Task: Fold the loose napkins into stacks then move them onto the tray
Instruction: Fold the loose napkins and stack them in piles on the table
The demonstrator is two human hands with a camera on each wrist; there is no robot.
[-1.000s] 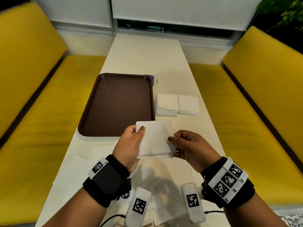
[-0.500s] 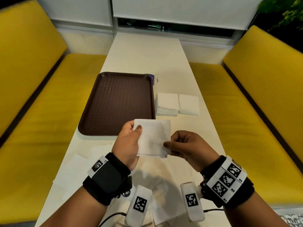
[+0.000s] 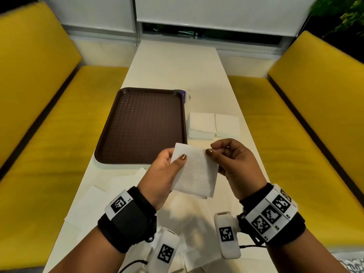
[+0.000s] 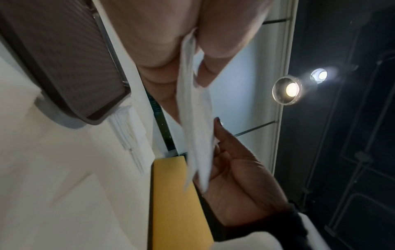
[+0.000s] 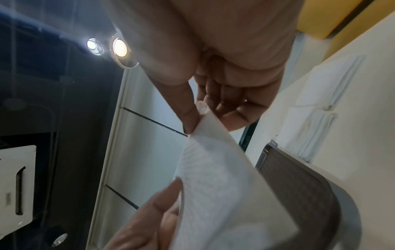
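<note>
A folded white napkin (image 3: pixel 195 170) hangs in the air over the near part of the table, tilted. My left hand (image 3: pixel 167 170) pinches its left edge, thumb on top. My right hand (image 3: pixel 226 158) pinches its upper right corner between thumb and forefinger. The left wrist view shows the napkin (image 4: pixel 196 121) edge-on between both hands. In the right wrist view the napkin (image 5: pixel 215 186) is gripped at its corner. The brown tray (image 3: pixel 141 125) lies bare just beyond my hands. Two stacks of folded napkins (image 3: pixel 213 125) sit to the right of the tray.
Several loose unfolded napkins (image 3: pixel 102 196) lie spread on the white table (image 3: pixel 177 67) under and left of my wrists. Yellow benches (image 3: pixel 45 134) flank the table on both sides. A small purple-and-white object (image 3: pixel 186 95) stands at the tray's far right corner.
The napkin has tilted clockwise. My right hand has slid up from the napkin's right edge to its upper right corner. My left hand has kept its pinch on the left edge.
</note>
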